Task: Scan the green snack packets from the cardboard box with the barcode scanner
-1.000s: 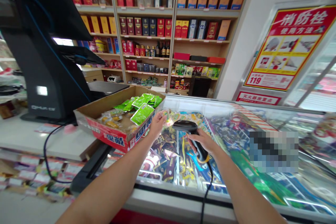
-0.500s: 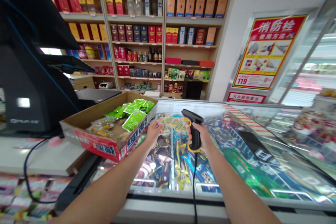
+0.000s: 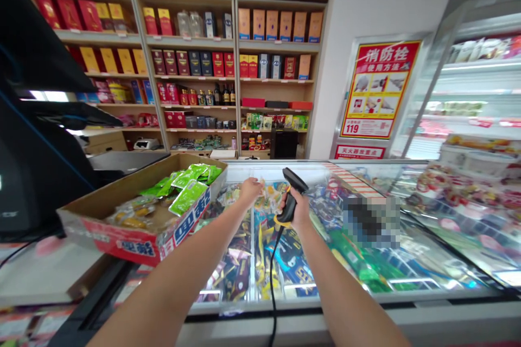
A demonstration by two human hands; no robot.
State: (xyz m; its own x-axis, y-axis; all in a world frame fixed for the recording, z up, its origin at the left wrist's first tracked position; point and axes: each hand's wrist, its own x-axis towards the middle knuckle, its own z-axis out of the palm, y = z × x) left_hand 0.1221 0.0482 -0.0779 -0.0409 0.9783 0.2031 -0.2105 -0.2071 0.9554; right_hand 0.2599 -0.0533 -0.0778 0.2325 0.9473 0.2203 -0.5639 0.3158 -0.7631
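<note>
My right hand grips a black and yellow handheld barcode scanner by its handle, its head tilted upward. A black cord runs down from the scanner toward me. To its left, my left hand reaches forward with fingers closed. Something pale and blurred shows at its fingertips, too smeared to name. Both hands are over the glass top of a chest freezer full of colourful packets. Left of my left forearm stands an open cardboard box with green sachets and clear packets of yellowish food.
A black checkout terminal stands at the left. A dark, pixelated object lies on the freezer glass at the right. Shelves of boxed goods line the back wall, beside a red fire-hydrant sign. A glass-fronted cooler is at far right.
The view has turned right and tipped up slightly. My left hand has moved closer to the scanner. The scanner has tilted, its handle now slanting to the lower left.
</note>
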